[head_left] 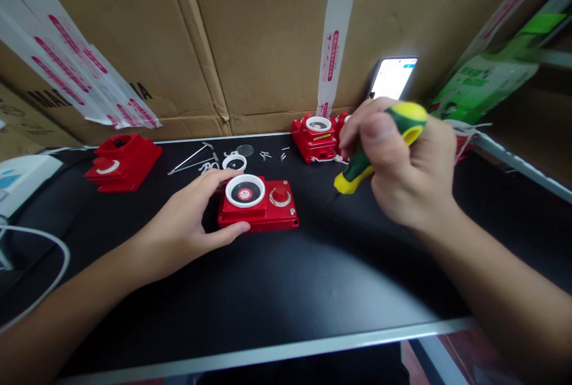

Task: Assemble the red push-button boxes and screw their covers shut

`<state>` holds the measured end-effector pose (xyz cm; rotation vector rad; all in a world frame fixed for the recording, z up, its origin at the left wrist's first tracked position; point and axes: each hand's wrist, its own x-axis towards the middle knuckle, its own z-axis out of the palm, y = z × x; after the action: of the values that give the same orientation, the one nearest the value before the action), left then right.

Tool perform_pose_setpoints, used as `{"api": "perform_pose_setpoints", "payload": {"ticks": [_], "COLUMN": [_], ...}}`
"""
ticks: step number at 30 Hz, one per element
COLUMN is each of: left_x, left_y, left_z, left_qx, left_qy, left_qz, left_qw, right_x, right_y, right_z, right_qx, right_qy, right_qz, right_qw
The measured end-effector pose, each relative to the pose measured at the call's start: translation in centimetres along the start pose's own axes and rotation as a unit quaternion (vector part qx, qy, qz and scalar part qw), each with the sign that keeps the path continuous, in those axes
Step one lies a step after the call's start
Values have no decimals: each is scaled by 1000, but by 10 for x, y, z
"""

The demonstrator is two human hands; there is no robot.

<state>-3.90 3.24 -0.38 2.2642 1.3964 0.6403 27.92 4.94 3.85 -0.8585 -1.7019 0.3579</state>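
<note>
Looks like your left hand (192, 212) is wrapped round the left end of the red plastic box with a white-ringed round dial and a red knob (263, 210), thumb on the near side and fingers over the far side, which I'd guess is to stop it skating around on the smooth black tabletop (290, 289). It sits flat, dial up, and gripping just that end leaves the knob and the silver screw heads facing your other hand. Your right hand (411, 176) is curled tight round the green-and-yellow screwdriver with a thick handle (357, 167), shaft angled down and leftward, tip just off the box's right end (it's blurry, so I can't tell if it touches the surface). Past your left fingertips there's a loose white plastic ring (243, 162) and small silver screws (265, 155), probably parked there so neither forearm sweeps them away. Roomwise, your easy side is toward you: the black surface runs from your left thumb down to the pale grey front edge (286, 354). Beyond your right fingers it's tight, with another white-ringed red box (315, 146) close by and the tall brown cardboard wall (268, 39) behind it.
</note>
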Motion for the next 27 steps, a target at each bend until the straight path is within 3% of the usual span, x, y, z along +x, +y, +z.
{"api": "perform_pose_setpoints", "payload": {"ticks": [4, 10, 17, 22, 27], "left_x": [0, 0, 1, 0, 0], "left_y": [0, 2, 2, 2, 2], "left_z": [0, 0, 0, 0, -1], "left_qx": [11, 22, 22, 22, 17], "left_qy": [4, 2, 5, 6, 6], "left_qz": [8, 7, 12, 17, 24], "left_qw": [1000, 1000, 1000, 1000, 1000], "right_x": [0, 2, -1, 0, 1], "right_y": [-1, 2, 3, 0, -5], "right_z": [4, 10, 13, 10, 4], "right_qx": [59, 167, 132, 133, 159], "right_qy": [55, 56, 5, -18, -116], "right_qz": [47, 92, 114, 90, 84], "right_qw": [996, 980, 985, 987, 977]}}
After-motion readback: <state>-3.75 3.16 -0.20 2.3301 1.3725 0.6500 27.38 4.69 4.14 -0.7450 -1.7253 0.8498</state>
